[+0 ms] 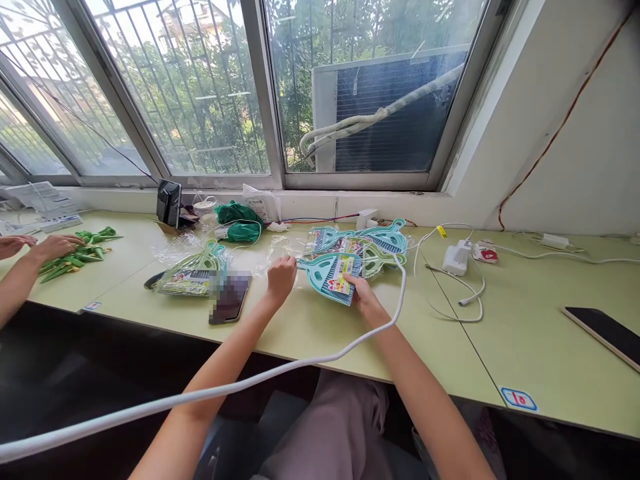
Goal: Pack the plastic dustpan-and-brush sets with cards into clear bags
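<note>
A teal mini dustpan-and-brush set with a colourful label card is held tilted above the table. My left hand is closed in a fist round the end of its handle. My right hand grips the wide end at the lower right, thumb on the card and the other fingers hidden beneath. Just behind lie more wrapped sets, one with a teal handle and a green one. To the left, a pile of wrapped green and teal sets rests beside a phone.
A white cable crosses in front of my arms. White chargers and cords lie on the right, near a dark tablet-like device. Green bags sit by the window. At far left, another person's hands touch green vegetable-like stalks.
</note>
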Motion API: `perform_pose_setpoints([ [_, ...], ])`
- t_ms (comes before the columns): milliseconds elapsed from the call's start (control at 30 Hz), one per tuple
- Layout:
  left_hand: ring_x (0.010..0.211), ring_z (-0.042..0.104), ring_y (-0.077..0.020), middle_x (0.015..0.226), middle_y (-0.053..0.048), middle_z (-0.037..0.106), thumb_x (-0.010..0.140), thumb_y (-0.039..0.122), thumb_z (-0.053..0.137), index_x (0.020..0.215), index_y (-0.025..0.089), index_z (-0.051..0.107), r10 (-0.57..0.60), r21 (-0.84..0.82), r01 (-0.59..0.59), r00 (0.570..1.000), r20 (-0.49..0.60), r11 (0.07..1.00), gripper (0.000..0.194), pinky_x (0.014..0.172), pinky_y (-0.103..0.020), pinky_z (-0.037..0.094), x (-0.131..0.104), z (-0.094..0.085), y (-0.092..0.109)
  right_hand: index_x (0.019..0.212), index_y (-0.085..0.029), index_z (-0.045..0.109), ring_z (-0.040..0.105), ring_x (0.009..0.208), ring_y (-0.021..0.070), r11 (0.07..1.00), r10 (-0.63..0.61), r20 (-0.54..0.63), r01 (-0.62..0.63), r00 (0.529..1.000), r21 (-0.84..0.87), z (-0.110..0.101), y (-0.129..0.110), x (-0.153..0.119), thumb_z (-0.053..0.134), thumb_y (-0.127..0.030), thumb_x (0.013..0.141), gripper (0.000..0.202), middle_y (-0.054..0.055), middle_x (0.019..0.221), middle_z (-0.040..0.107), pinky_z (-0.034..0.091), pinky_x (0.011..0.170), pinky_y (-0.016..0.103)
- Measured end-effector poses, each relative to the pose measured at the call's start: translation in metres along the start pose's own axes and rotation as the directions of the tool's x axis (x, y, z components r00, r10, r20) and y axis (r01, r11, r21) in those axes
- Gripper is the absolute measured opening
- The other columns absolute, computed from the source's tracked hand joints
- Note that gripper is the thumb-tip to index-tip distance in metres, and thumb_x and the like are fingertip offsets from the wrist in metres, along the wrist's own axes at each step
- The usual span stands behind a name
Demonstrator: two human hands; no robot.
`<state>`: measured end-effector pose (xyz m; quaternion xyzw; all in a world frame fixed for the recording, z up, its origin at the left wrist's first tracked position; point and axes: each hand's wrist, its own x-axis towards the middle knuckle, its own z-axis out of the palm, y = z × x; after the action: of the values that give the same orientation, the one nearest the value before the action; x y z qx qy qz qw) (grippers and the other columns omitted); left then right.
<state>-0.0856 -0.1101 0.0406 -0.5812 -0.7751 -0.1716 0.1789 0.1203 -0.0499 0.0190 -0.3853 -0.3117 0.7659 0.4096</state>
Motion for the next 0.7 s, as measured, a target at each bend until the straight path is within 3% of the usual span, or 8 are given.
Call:
perform_pose_setpoints([
  [200,0.101,0.055,-0.0267,0.108,-0.012,0.063,0.096,0.027,0.036,0.102,0.018,0.063,0.028,-0.086,-0.037,0.994,-0.101,0.996,0.030,0.079,-0.035,0.043,0.003,-0.015,0.007,0.092,-0.014,0.064,0.070,0.071,0.0170,0.995,-0.080,0.034,0.078,0.996,0.060,0.009,0.001,-0.005,0.064,-0.014,0.077,0.015,0.004,0.084,0.074,0.059,0.064,0.028],
  [433,0.110,0.053,-0.0270,0.116,-0.009,0.064,0.096,0.025,0.037,0.096,0.020,0.065,0.186,-0.168,-0.201,0.978,-0.099,0.965,0.029,0.094,-0.042,0.042,-0.019,-0.026,0.043,0.090,-0.018,0.063,0.070,0.080,0.0176,0.978,-0.152,-0.023,0.153,0.988,0.140,0.020,0.011,-0.008,0.066,-0.016,0.074,0.016,0.002,0.087,0.074,0.059,0.069,0.028],
  [500,0.116,0.051,-0.0275,0.119,-0.007,0.062,0.094,0.026,0.042,0.096,0.022,0.065,0.192,-0.180,-0.215,0.972,-0.136,0.960,0.023,0.107,-0.047,0.032,-0.021,-0.032,0.050,0.090,-0.018,0.063,0.070,0.081,0.0179,0.978,-0.140,-0.040,0.145,0.989,0.149,0.020,0.011,-0.007,0.066,-0.016,0.074,0.016,0.002,0.087,0.074,0.059,0.071,0.029],
  [567,0.125,0.045,-0.0284,0.125,-0.007,0.059,0.091,0.028,0.047,0.101,0.023,0.063,0.173,-0.195,-0.206,0.969,-0.174,0.959,0.019,0.116,-0.053,0.014,-0.019,-0.038,0.054,0.090,-0.018,0.063,0.070,0.082,0.0181,0.978,-0.139,-0.027,0.142,0.990,0.153,0.019,0.010,-0.006,0.067,-0.016,0.073,0.017,0.002,0.087,0.074,0.059,0.072,0.029],
  [633,0.133,0.038,-0.0291,0.132,-0.008,0.054,0.090,0.032,0.049,0.111,0.023,0.058,0.140,-0.244,-0.186,0.971,-0.194,0.952,0.025,0.117,-0.056,0.002,-0.016,-0.043,0.056,0.091,-0.018,0.063,0.070,0.084,0.0180,0.974,-0.163,0.016,0.158,0.987,0.159,0.019,0.008,-0.007,0.068,-0.017,0.072,0.020,0.002,0.089,0.074,0.059,0.075,0.029],
  [700,0.139,0.030,-0.0288,0.138,-0.009,0.048,0.093,0.033,0.045,0.122,0.022,0.051,0.088,-0.330,-0.157,0.973,-0.213,0.931,0.032,0.116,-0.058,-0.001,-0.014,-0.047,0.054,0.093,-0.020,0.063,0.070,0.086,0.0181,0.970,-0.185,0.054,0.173,0.981,0.170,0.020,0.007,-0.009,0.070,-0.019,0.070,0.023,0.001,0.091,0.074,0.058,0.077,0.031],
])
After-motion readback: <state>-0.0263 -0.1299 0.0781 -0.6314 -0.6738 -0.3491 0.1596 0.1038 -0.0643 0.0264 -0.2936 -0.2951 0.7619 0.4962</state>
